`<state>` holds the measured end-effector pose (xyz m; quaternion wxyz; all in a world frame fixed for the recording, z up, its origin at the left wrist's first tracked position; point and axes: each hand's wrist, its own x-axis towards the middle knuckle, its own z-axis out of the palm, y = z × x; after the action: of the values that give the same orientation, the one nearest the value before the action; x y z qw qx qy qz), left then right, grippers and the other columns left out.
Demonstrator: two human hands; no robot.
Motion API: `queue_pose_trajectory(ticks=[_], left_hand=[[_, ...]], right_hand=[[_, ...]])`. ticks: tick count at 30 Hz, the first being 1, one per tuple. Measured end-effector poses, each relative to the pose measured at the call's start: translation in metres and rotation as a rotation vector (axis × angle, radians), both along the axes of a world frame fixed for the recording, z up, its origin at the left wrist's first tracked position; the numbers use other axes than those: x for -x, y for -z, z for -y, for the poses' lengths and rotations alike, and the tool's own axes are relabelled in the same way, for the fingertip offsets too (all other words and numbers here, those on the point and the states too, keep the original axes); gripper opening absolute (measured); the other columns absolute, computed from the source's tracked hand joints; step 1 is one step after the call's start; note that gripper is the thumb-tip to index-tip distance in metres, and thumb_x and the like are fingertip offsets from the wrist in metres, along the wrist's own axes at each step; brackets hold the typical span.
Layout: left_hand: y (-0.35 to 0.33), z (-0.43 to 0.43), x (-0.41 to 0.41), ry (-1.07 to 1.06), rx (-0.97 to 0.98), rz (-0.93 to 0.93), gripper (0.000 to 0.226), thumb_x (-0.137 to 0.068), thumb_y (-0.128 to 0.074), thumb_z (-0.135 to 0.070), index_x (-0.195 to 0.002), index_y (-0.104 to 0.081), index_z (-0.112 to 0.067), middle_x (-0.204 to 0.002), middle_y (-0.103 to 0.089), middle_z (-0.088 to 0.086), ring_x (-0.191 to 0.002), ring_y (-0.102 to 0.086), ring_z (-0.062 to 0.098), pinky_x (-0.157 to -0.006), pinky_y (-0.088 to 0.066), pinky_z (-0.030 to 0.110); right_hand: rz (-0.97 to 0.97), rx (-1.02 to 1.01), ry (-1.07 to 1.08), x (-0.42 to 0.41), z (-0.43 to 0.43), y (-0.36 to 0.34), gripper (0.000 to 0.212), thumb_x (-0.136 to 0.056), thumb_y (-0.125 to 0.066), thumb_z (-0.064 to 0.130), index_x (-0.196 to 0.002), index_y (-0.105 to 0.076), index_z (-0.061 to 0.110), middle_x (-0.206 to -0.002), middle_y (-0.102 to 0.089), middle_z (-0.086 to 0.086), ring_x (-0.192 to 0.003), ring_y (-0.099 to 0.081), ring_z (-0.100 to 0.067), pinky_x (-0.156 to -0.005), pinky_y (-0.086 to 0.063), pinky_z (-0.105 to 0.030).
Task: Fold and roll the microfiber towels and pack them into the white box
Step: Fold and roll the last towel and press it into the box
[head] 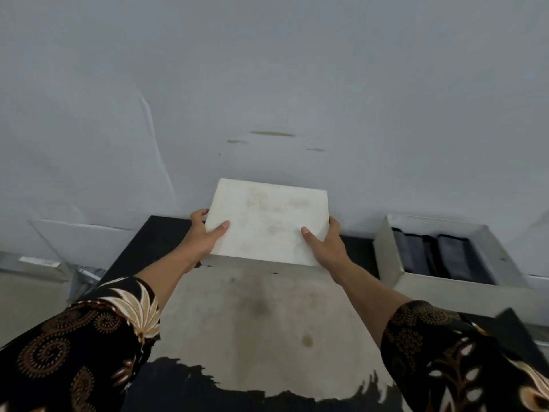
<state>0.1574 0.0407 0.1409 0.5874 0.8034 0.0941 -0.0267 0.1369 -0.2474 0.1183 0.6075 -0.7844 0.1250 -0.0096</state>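
Observation:
I hold a flat white board-like piece (267, 221), perhaps the box lid, tilted up toward the wall above the table's far side. My left hand (205, 233) grips its left edge, thumb on top and fingers behind. My right hand (323, 245) grips its right edge the same way. To the right stands the open white box (386, 248) with dark rolled towels (439, 254) packed upright side by side inside it.
The table (252, 316) has a worn pale patch in its middle with black surface around it. A grey wall (267, 84) rises just behind the table. At the left, beyond the table's edge, lie pale panels and a metal part (83, 275).

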Motion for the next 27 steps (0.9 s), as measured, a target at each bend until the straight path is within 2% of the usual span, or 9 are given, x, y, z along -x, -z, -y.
queue_pose_trajectory(ticks=[3,6,10,17,19,22,27], left_hand=[[-0.008,0.058,0.013,0.142,0.055,0.060,0.069,-0.093,-0.062,-0.040,-0.150,-0.024,-0.029,-0.130,-0.050,-0.009,-0.116,-0.053,0.015,-0.095,-0.045,0.032],[-0.016,0.114,0.023,0.227,0.101,0.093,0.064,-0.094,-0.061,-0.039,-0.149,-0.028,-0.031,-0.128,-0.051,-0.012,-0.117,-0.052,0.014,-0.096,-0.044,0.030],[-0.017,0.173,0.023,0.312,0.114,0.092,0.066,-0.091,-0.064,-0.041,-0.147,-0.030,-0.031,-0.133,-0.052,-0.008,-0.119,-0.053,0.017,-0.103,-0.045,0.041],[-0.014,0.254,0.022,0.482,0.178,0.090,0.071,-0.090,-0.067,-0.035,-0.149,-0.029,-0.024,-0.135,-0.052,-0.006,-0.120,-0.054,0.017,-0.102,-0.046,0.038],[-0.012,0.272,0.024,0.513,0.190,0.078,0.071,-0.090,-0.067,-0.036,-0.149,-0.029,-0.025,-0.135,-0.051,-0.006,-0.121,-0.053,0.017,-0.101,-0.046,0.037],[-0.011,0.299,0.024,0.553,0.187,0.046,0.073,-0.089,-0.067,-0.038,-0.149,-0.028,-0.026,-0.136,-0.051,-0.005,-0.122,-0.052,0.019,-0.105,-0.045,0.042],[-0.013,0.349,0.017,0.580,0.157,0.036,0.073,-0.090,-0.066,-0.038,-0.149,-0.025,-0.025,-0.135,-0.049,-0.004,-0.120,-0.052,0.019,-0.105,-0.044,0.041]], right_hand=[[0.039,-0.013,0.045,0.023,0.057,-0.015,0.078,-0.087,-0.069,0.046,-0.147,-0.023,0.027,-0.128,-0.049,0.005,-0.115,-0.053,-0.021,-0.094,-0.048,-0.035],[0.075,0.026,0.111,0.046,0.111,-0.030,0.074,-0.088,-0.070,0.041,-0.146,-0.028,0.022,-0.128,-0.049,0.005,-0.115,-0.053,-0.018,-0.090,-0.046,-0.031],[0.043,0.042,0.180,0.074,0.167,-0.040,0.080,-0.087,-0.070,0.044,-0.149,-0.023,0.024,-0.134,-0.046,0.004,-0.117,-0.050,-0.019,-0.094,-0.046,-0.034],[0.020,0.127,0.358,0.118,0.235,-0.052,0.084,-0.081,-0.075,0.046,-0.147,-0.027,0.024,-0.139,-0.047,0.003,-0.122,-0.049,-0.023,-0.098,-0.044,-0.038],[0.018,0.157,0.384,0.128,0.251,-0.055,0.085,-0.080,-0.076,0.047,-0.146,-0.028,0.024,-0.136,-0.048,0.004,-0.122,-0.049,-0.023,-0.100,-0.044,-0.039],[0.021,0.167,0.417,0.141,0.275,-0.055,0.088,-0.079,-0.077,0.046,-0.148,-0.027,0.025,-0.135,-0.048,0.006,-0.121,-0.050,-0.022,-0.098,-0.045,-0.037],[-0.017,0.181,0.426,0.140,0.323,-0.050,0.084,-0.080,-0.076,0.047,-0.145,-0.029,0.024,-0.134,-0.051,0.000,-0.114,-0.053,-0.023,-0.096,-0.047,-0.038]])
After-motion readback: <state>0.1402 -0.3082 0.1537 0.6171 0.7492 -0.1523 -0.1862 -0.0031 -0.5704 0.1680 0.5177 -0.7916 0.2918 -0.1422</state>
